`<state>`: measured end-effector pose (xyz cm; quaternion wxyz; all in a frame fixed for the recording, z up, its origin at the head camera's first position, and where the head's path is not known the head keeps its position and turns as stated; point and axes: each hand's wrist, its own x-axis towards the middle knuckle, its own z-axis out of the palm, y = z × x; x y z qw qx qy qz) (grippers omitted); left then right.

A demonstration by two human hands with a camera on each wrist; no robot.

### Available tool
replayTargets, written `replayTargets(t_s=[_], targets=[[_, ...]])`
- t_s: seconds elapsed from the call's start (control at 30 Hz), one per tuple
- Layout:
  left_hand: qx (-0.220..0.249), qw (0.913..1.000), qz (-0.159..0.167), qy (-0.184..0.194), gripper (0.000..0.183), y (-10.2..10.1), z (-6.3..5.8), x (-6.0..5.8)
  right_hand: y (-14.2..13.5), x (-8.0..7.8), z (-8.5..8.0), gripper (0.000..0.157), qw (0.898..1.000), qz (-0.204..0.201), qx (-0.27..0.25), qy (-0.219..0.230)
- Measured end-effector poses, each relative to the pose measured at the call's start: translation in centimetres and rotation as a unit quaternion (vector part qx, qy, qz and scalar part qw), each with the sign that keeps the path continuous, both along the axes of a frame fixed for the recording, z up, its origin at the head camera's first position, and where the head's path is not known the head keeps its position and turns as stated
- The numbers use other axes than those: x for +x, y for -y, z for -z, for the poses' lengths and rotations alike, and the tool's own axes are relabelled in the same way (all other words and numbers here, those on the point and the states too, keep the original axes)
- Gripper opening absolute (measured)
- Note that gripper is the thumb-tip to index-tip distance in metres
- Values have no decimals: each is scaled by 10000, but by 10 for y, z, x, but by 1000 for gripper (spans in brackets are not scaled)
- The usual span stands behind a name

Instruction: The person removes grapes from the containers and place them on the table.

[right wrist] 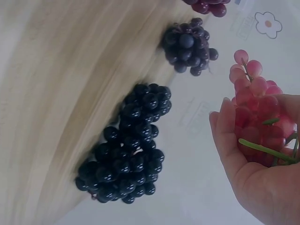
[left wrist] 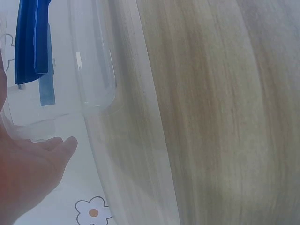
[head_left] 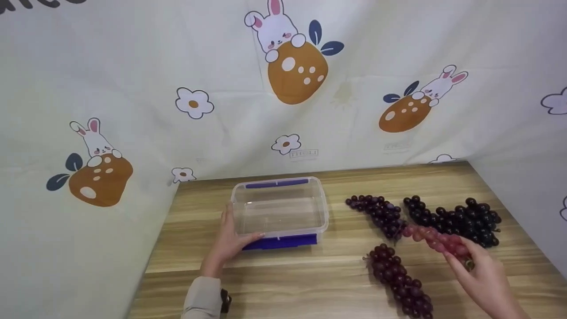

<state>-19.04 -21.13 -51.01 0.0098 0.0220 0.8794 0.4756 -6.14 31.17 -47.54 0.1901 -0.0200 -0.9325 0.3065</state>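
A clear plastic food container (head_left: 279, 233) with blue side clips stands lidless on the table. My left hand (head_left: 229, 241) rests against its near left corner, thumb along the front rim and fingers up the left wall. In the left wrist view the left hand (left wrist: 33, 168) spreads beside the clear corner below a blue clip (left wrist: 33, 42). My right hand (head_left: 487, 270) holds a pink grape bunch (head_left: 427, 235) by its stem end, above the black grapes (head_left: 460, 219). The right wrist view has fingers curled round the pink grapes, with a green stem (right wrist: 265, 149) sticking out.
A dark purple grape bunch (head_left: 376, 210) lies right of the container. Nearer the front is a dark red bunch (head_left: 401, 279). All stand on a wood-grain table (head_left: 283, 288), backed by a pale printed curtain (head_left: 221, 53) that also hangs at both sides.
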Motion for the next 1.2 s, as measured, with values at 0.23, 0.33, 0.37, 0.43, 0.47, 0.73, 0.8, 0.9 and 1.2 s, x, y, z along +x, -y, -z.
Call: replayTargets(t_s=[0.23,0.33,0.37,0.43,0.47,0.73,0.8,0.9,1.2], targets=[[8,10000,16,-15,139,0,-1,0,-15,11,8,41,9988,150,-1,471],[-6,10000,15,-4,138,0,0,-1,-17,13,10,41,9983,179,3,563],[-3,10000,11,-1,138,0,0,-1,-18,14,11,40,9980,188,-8,601],[-4,10000,3,-2,138,0,0,0,-20,14,13,38,9978,217,5,627],[-3,10000,0,-4,138,0,0,0,-21,14,15,37,9976,231,38,645],[-27,10000,4,-5,140,-2,-1,0,-35,19,27,47,9935,223,108,1109],[-13,10000,9,-20,139,-2,-1,0,-38,21,30,50,9909,221,69,1323],[14,10000,34,-53,138,-1,-1,0,-43,22,34,57,9831,237,-13,1813],[-63,9999,71,-93,139,0,-1,0,-55,23,50,63,9694,332,-56,2431]])
